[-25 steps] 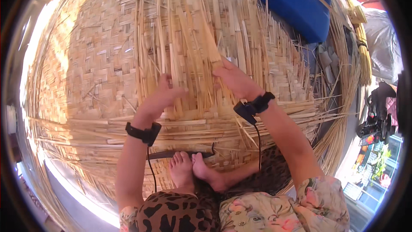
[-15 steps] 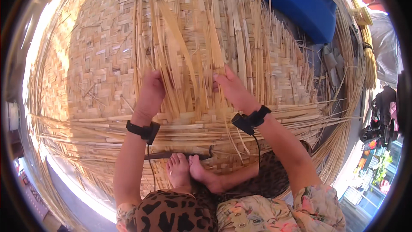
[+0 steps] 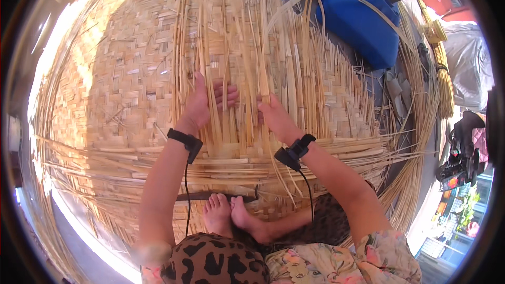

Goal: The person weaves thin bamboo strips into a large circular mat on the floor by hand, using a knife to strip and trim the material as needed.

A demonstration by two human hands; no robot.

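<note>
A large woven bamboo mat (image 3: pixel 123 63) spreads out before me, with long loose bamboo strips (image 3: pixel 265 47) running away from me over its middle. My left hand (image 3: pixel 205 100) reaches among these strips, thumb up and fingers stretched apart, with some strips passing between thumb and fingers. To its right, my right hand (image 3: pixel 276 118) is closed, pinching a bamboo strip between thumb and fingers. Its lower fingers are partly hidden. Closer to my feet, other strips (image 3: pixel 336 150) lie crosswise in the weave. A dark flat bar (image 3: pixel 197 196) with a hooked right end rests near my toes.
A blue plastic container (image 3: pixel 360 26) stands at the far right, with a curled strip arching in front of it. Beyond the mat's right edge lie a pair of slippers (image 3: pixel 397 92), long strip bundles (image 3: pixel 421 79) and a straw broom (image 3: pixel 444 81). My bare feet (image 3: pixel 218 215) rest on the mat.
My left hand has moved slightly right and away from me, and its fingers have spread from a curled shape. The strip beside my right hand has shifted, and a curled strip now arches near the blue container.
</note>
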